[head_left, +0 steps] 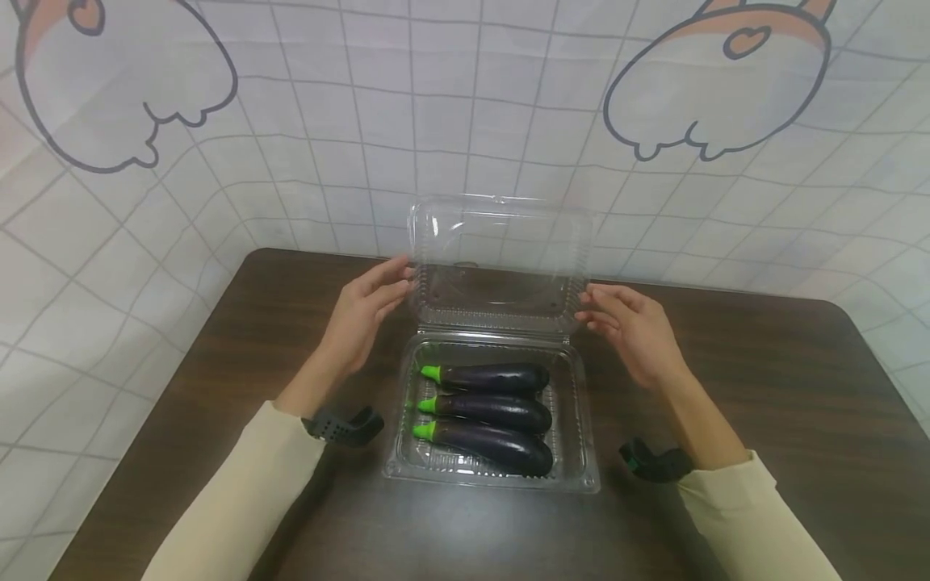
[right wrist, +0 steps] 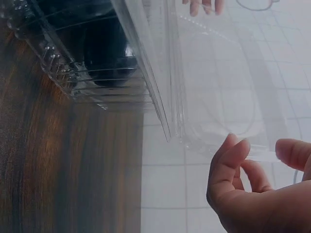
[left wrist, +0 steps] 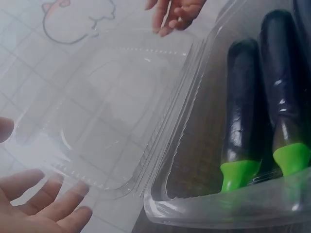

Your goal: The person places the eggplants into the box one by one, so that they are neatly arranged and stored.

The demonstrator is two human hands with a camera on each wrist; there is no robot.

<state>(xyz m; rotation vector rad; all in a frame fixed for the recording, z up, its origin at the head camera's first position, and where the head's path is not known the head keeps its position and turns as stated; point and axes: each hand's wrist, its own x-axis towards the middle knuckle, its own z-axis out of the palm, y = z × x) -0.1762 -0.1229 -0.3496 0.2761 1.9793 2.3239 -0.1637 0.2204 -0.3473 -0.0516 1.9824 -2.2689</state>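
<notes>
A hinged clear plastic clamshell box (head_left: 588, 452) stands on the table with its lid (head_left: 501, 242) raised at the back. Inside its base lie three dark purple eggplants (head_left: 494, 411) side by side, green stem ends to the left. My left hand (head_left: 359, 311) reaches to the lid's left side, fingertips right at the edge and thumb apart from the fingers. At the opposite side is my right hand (head_left: 632, 331), its fingers loosely bent. In the right wrist view, the fingertips (right wrist: 238, 148) overlap the lid's side edge, with the thumb spaced farther along it.
A dark wooden table (head_left: 763, 387) lies under the box. Behind it hangs a white grid-patterned cloth (head_left: 349, 161) with cartoon animal drawings. Near each forearm is a black band, the left band (head_left: 345, 428) and the right band (head_left: 657, 464), beside light sleeves.
</notes>
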